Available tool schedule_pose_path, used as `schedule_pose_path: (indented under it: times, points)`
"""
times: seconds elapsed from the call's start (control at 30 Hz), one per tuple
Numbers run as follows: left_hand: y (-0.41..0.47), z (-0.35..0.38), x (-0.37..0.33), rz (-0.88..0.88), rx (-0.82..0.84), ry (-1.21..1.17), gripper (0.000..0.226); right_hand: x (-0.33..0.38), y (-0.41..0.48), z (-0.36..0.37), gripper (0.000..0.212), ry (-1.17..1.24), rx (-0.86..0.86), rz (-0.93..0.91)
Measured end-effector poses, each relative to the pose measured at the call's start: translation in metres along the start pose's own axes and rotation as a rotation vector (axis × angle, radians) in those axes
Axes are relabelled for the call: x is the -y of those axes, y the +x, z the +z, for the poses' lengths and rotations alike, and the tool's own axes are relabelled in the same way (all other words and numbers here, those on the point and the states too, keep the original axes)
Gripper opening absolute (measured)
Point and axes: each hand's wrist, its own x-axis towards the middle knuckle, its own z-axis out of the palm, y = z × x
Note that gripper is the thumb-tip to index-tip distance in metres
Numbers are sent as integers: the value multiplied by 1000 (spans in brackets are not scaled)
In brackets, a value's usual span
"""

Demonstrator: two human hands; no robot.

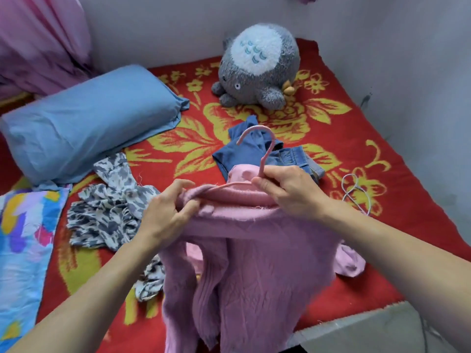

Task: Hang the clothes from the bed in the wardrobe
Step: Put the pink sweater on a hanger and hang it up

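Over the near half of the bed a pink sweater is held up, and jeans lie mid-bed behind it. The left hand pinches its shoulder fabric, while the right hand grips the hanger at the neck.

Pale walls and a pink curtain edge the red-blanketed bed.

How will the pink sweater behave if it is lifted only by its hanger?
Probably floppy: the pink sweater hangs in soft folds below the pink hanger. It may slip sideways, because the left hand holds one shoulder bunched, not yet spread on the hanger.
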Motion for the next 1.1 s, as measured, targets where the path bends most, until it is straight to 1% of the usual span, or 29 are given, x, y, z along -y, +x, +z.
schedule_pose_path:
  times: [0.1, 0.13, 0.2, 0.23, 0.3, 0.33, 0.4, 0.47, 0.5, 0.53, 0.6, 0.67, 0.7, 0.73, 0.8, 0.87, 0.97, 1.1]
  points:
    - [-7, -50, -40, 165, -119, 78, 69, 54, 18, -53, 34, 58, -30, -47]
    - [-8, -69, -52, 221, -173, 106, 67, 74, 22, -71, 36, 48, -28, -72]
    - [-11, -108, -79, 282, -284, 129, 51, 114, 27, -107, 37, 23, -19, -130]
    - [-15, -127, -94, 272, -332, 143, 44, 134, 27, -123, 38, 18, -15, -156]
    - [-25, -159, -117, 234, -406, 245, 40, 168, 25, -150, 42, -6, -9, -198]
    - [-33, -172, -127, 208, -429, 311, 41, 183, 21, -160, 43, -40, -7, -215]
    - [-51, -197, -141, 96, -464, 389, 43, 206, 11, -175, 42, -133, 1, -247]
    - [-74, -216, -152, -12, -507, 409, 34, 219, -1, -184, 38, -183, 16, -298]
    - [-86, -221, -156, -42, -499, 393, 28, 224, -7, -187, 36, -173, 30, -330]
    - [-99, -225, -161, -57, -474, 346, 27, 228, -12, -189, 35, -149, 53, -365]
    - [-129, -228, -172, -65, -442, 167, 35, 236, -21, -190, 34, -96, 103, -450]
    - [-160, -226, -185, -80, -535, 0, 45, 243, -31, -190, 33, -19, 141, -541]
    - [-175, -224, -192, -94, -605, -39, 48, 247, -36, -190, 34, 20, 157, -582]
    - [-192, -222, -199, -119, -677, -45, 47, 252, -42, -189, 38, 53, 168, -626]
    - [-230, -216, -208, -203, -811, 9, 38, 264, -59, -185, 44, 88, 196, -710]
    - [-274, -210, -212, -338, -887, 93, 29, 281, -81, -177, 45, 97, 251, -785]
    - [-357, -204, -210, -574, -918, 206, 13, 314, -117, -158, 46, 72, 356, -873]
    - [-483, -206, -227, -857, -942, 340, 5, 366, -182, -130, 41, -2, 509, -989]
